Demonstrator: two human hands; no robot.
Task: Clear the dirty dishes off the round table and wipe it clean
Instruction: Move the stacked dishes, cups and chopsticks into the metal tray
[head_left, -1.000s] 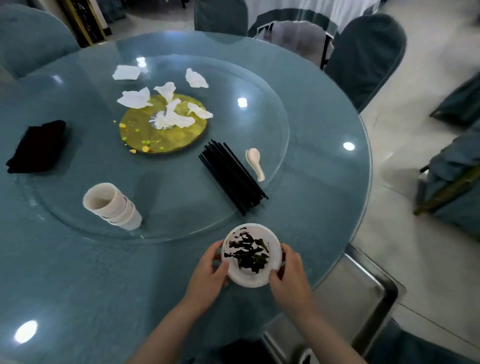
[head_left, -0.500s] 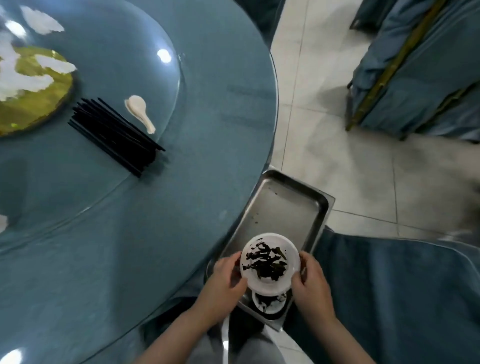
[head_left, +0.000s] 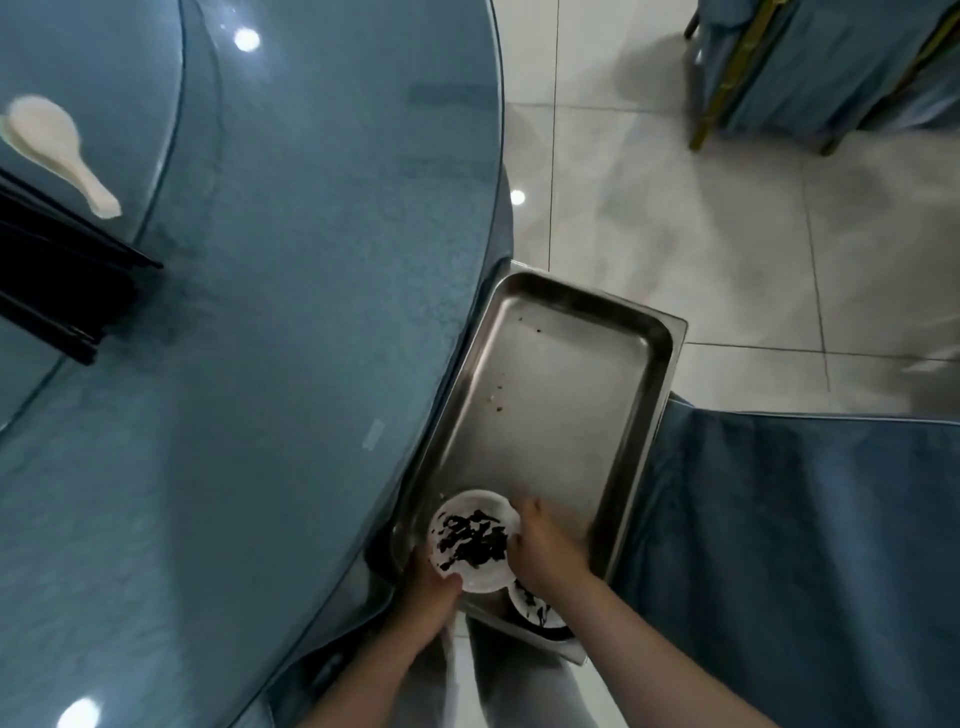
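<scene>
A white bowl (head_left: 475, 538) with dark leftovers is held low inside the near end of a steel tray (head_left: 550, 405). My left hand (head_left: 434, 597) grips its near-left rim and my right hand (head_left: 543, 551) grips its right side. A second white dish (head_left: 535, 610) with dark scraps lies in the tray under my right wrist, partly hidden. On the round blue table (head_left: 291, 364) lie a white spoon (head_left: 57, 150) and a bundle of black chopsticks (head_left: 57, 275) at the left edge.
The tray sits beside the table's right edge, next to a blue-covered chair (head_left: 810, 545). A second covered chair with gold legs (head_left: 810, 73) stands at the top right on the tiled floor (head_left: 675, 218).
The bowl has gone from the table's near edge over to the tray and lowered into it, both hands still on it. The view has swung right and down.
</scene>
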